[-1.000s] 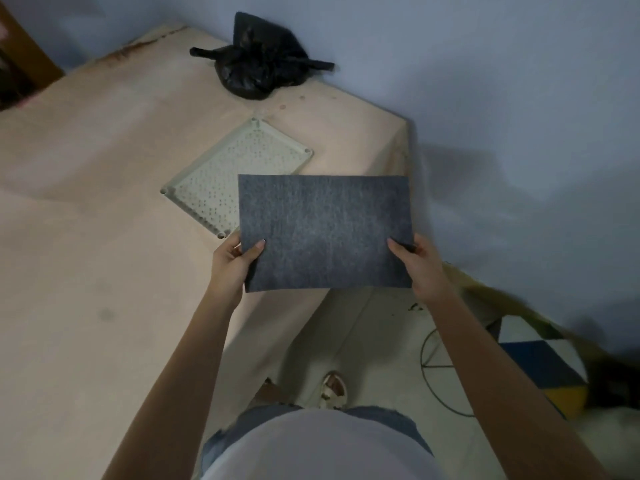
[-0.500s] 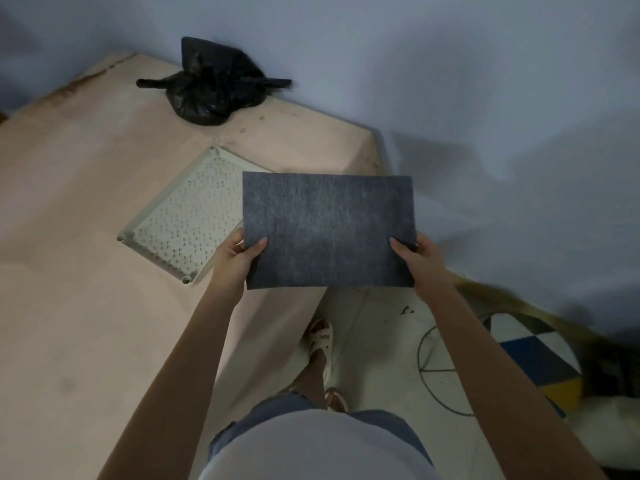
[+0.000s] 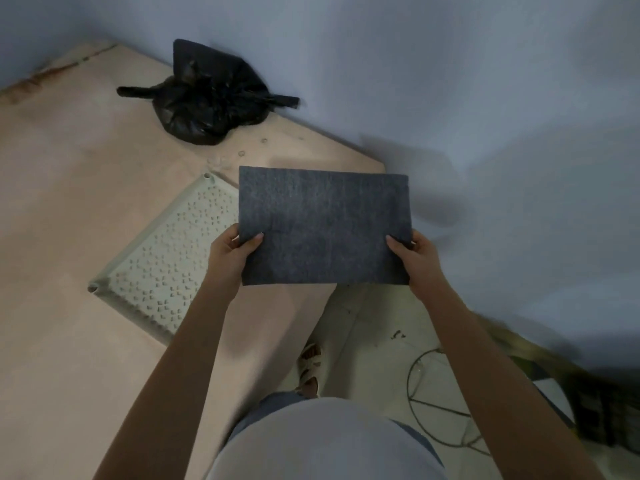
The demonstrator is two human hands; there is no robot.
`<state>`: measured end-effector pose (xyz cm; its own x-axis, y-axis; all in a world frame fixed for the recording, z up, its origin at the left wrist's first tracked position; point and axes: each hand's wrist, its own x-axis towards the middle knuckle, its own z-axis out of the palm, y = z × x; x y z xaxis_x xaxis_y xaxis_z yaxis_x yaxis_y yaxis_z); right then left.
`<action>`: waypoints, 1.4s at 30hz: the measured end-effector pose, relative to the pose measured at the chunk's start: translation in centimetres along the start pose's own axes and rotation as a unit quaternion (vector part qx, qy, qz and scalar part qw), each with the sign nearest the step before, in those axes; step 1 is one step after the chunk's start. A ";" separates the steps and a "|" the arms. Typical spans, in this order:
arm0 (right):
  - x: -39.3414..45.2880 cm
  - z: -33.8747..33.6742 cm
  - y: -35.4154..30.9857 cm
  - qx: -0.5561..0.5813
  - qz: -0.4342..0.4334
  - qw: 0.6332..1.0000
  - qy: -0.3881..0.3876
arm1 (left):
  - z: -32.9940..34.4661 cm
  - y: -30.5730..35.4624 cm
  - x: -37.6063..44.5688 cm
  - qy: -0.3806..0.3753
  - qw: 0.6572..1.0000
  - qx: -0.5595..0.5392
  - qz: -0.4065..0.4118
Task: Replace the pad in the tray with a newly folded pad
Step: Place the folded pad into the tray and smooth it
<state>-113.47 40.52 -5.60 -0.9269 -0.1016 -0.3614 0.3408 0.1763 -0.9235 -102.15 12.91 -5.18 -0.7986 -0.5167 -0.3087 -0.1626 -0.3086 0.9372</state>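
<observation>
Grey felt-like material forms the pad (image 3: 325, 228), a flat rectangle held in the air at centre frame, its left part overlapping the right side of the tray (image 3: 166, 268) in the picture. Compared with the frame half a second earlier, the pad sits at nearly the same place between the hands, while the tray, the tan table (image 3: 69, 202) and the black bag (image 3: 207, 95) appear shifted right and downward in the frame; more of the table's far edge shows at upper left.

The left hand (image 3: 228, 254) pinches the pad's lower left edge: thumb on the near face, remaining fingers behind the pad and hidden. The right hand (image 3: 415, 258) pinches the lower right edge in the same way, thumb on the near face, other fingers curled behind the edge. Both forearms extend upward from the bottom of the frame, converging slightly toward the pad.

The tray lies flat on the table at centre left, pale and perforated, with no pad visible in its exposed part. The black bag rests on the table at upper centre, against the blue wall (image 3: 450, 81).
</observation>
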 end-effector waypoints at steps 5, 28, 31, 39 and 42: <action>3.0 2.9 -1.9 -0.014 0.003 1.000 -0.013 | -1.6 0.9 2.8 0.021 1.000 -0.001 -0.001; 14.4 20.1 -8.9 -0.215 -0.037 0.910 -0.353 | -8.1 -1.3 3.1 0.341 0.930 -0.107 -0.088; 15.7 21.4 -8.9 -0.241 0.010 0.895 -0.376 | -7.6 -2.3 3.2 0.383 0.912 -0.095 -0.111; 17.5 23.4 -10.0 -0.305 0.047 0.826 -0.472 | -7.0 -3.5 3.4 0.426 0.895 -0.032 -0.130; 17.2 24.2 -10.7 -0.322 -0.015 0.795 -0.515 | -6.9 -4.1 3.5 0.441 0.888 -0.025 -0.124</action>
<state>-129.27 13.17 -5.08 -0.2005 -0.8042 -0.5596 -0.1372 0.5886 -0.7967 -100.29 6.86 -11.24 0.0277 -0.8455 -0.5332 -0.2260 -0.5249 0.8206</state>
